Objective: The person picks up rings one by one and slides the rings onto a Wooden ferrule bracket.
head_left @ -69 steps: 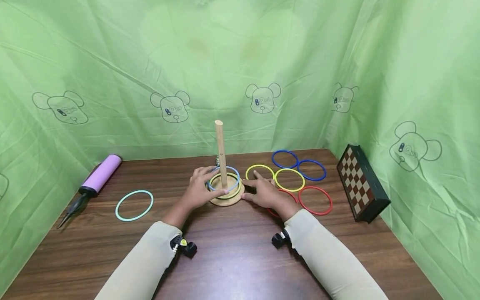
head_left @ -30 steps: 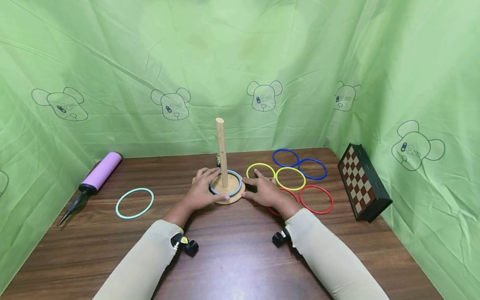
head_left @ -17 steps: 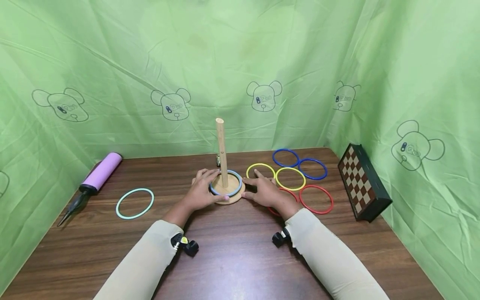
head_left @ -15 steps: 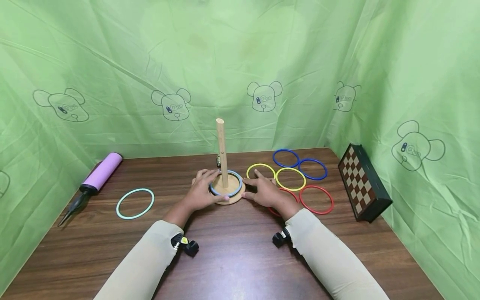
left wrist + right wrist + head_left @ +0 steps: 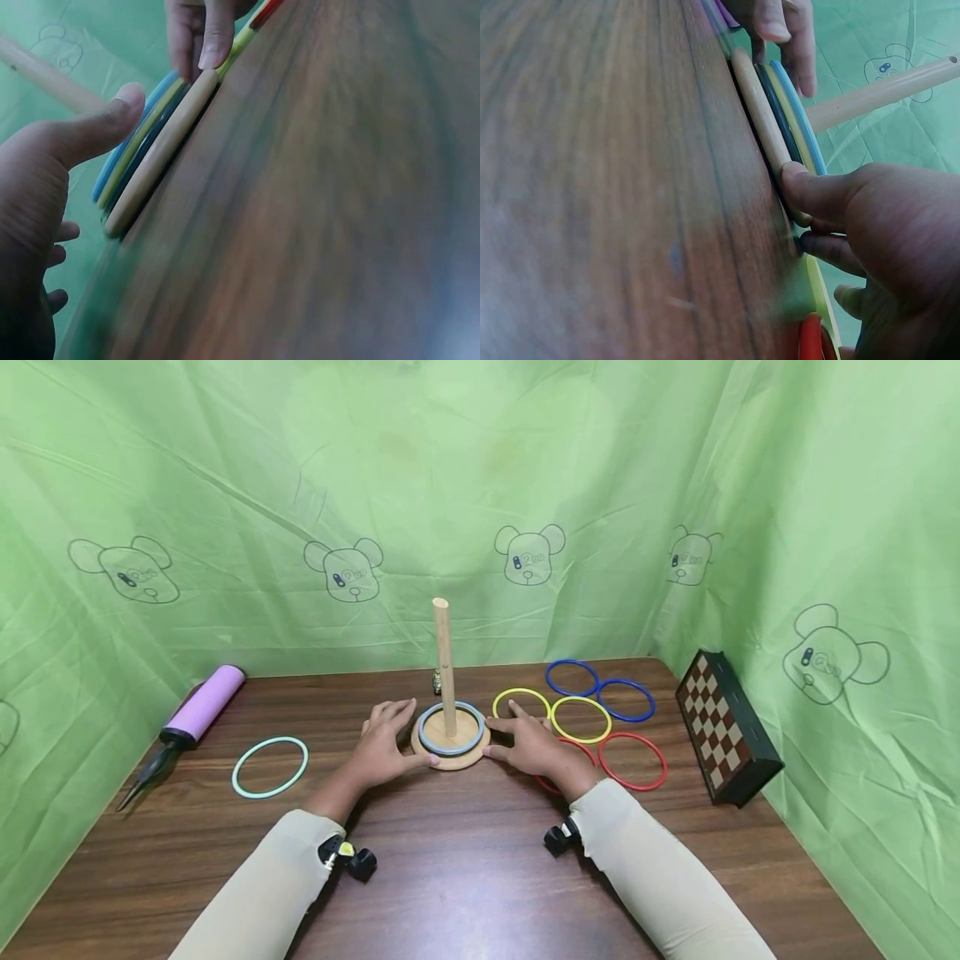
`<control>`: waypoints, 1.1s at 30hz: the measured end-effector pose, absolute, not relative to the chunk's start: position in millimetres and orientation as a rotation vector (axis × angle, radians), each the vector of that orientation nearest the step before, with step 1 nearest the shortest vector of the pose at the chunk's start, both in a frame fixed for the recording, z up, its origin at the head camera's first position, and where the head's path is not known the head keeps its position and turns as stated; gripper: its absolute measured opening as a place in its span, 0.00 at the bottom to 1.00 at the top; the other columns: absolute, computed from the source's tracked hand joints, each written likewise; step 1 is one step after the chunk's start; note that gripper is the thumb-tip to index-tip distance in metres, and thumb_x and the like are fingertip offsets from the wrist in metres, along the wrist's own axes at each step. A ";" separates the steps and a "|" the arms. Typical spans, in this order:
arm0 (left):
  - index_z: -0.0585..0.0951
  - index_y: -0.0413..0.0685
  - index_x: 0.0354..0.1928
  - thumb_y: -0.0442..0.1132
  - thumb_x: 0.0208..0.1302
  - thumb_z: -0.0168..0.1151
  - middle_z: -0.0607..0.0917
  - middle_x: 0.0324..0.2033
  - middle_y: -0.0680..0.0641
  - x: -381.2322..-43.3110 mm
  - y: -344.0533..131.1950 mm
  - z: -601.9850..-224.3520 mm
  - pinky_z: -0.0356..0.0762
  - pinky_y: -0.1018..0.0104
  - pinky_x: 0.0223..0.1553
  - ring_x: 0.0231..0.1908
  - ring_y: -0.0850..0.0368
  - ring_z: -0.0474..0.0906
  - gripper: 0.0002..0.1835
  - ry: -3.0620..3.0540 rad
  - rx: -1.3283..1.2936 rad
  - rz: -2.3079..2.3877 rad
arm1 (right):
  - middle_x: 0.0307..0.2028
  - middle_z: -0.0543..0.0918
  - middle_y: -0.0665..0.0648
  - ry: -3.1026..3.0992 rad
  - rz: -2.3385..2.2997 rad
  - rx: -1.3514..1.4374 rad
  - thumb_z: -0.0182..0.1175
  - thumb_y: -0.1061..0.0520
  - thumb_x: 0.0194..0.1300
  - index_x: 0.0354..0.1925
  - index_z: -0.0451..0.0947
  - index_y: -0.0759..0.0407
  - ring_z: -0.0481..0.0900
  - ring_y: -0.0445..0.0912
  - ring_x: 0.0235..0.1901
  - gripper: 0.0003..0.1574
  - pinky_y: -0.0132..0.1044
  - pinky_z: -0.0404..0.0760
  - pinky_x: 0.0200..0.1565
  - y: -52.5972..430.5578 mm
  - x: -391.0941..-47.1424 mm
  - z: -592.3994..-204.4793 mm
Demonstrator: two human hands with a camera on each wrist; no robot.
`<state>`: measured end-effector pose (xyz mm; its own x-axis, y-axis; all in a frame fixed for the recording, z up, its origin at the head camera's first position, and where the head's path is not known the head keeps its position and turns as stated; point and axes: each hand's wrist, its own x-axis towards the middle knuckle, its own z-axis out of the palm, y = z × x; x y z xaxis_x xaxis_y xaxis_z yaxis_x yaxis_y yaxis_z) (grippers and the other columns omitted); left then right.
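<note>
A ring toss stand has an upright wooden post (image 5: 445, 672) on a round wooden base (image 5: 453, 763). Stacked flat round the post are a light blue ring (image 5: 480, 733), a yellow ring (image 5: 111, 187) and a dark ring (image 5: 778, 112). My left hand (image 5: 382, 747) is spread just left of the base, holding nothing, its thumb close to the base's front left edge. At the right edge, my right hand (image 5: 528, 745) holds the base between thumb and forefinger; the thumb presses on its rim in the right wrist view.
Right of the stand lie two yellow rings (image 5: 581, 742), two blue rings (image 5: 626, 719) and two red rings (image 5: 632, 788), one partly under the right hand. A turquoise ring (image 5: 270, 795) and a purple hand pump (image 5: 206, 700) lie left. A checkered box (image 5: 712, 718) stands far right.
The light blue ring, tilted in the left hand earlier, has gone down flat onto the stack. The left hand has let go and moved left. The right hand has stayed at the base.
</note>
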<state>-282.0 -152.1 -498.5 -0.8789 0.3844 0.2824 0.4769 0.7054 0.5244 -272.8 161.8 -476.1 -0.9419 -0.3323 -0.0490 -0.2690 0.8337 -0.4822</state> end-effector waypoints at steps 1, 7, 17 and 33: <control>0.65 0.37 0.83 0.63 0.54 0.85 0.69 0.80 0.35 -280.5 -156.0 -498.5 0.56 0.24 0.76 0.79 0.32 0.59 0.63 -2.758 -0.693 -0.907 | 0.86 0.57 0.70 2.879 -0.734 -0.471 0.70 0.38 0.75 0.77 0.77 0.44 0.52 0.63 0.88 0.38 0.76 0.53 0.78 161.6 -272.7 -475.5; 0.64 0.40 0.85 0.63 0.54 0.85 0.68 0.80 0.35 -269.3 -176.3 -496.5 0.55 0.23 0.75 0.79 0.30 0.58 0.64 -2.753 -0.644 -0.899 | 0.86 0.55 0.70 2.885 -0.751 -0.454 0.71 0.38 0.74 0.77 0.77 0.42 0.53 0.65 0.87 0.38 0.77 0.51 0.79 161.6 -272.7 -476.4; 0.66 0.42 0.84 0.60 0.51 0.87 0.67 0.80 0.35 -249.9 -207.8 -495.6 0.56 0.23 0.70 0.79 0.29 0.57 0.63 -2.646 -0.559 -0.862 | 0.86 0.55 0.70 2.903 -0.740 -0.444 0.71 0.37 0.74 0.77 0.77 0.41 0.55 0.65 0.87 0.38 0.76 0.52 0.79 163.0 -272.6 -481.6; 0.71 0.45 0.81 0.61 0.53 0.84 0.67 0.78 0.31 -229.8 -270.3 -499.2 0.52 0.19 0.66 0.75 0.23 0.58 0.57 -2.622 -0.331 -0.725 | 0.85 0.57 0.71 2.899 -0.748 -0.458 0.70 0.37 0.74 0.77 0.78 0.42 0.55 0.66 0.86 0.38 0.78 0.53 0.77 160.8 -270.0 -477.8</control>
<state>-229.8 -270.3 -499.2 -0.8926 0.1189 0.4348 0.3254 0.8375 0.4390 -270.0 160.8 -477.8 -0.9480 -0.3166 -0.0331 -0.2611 0.8328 -0.4882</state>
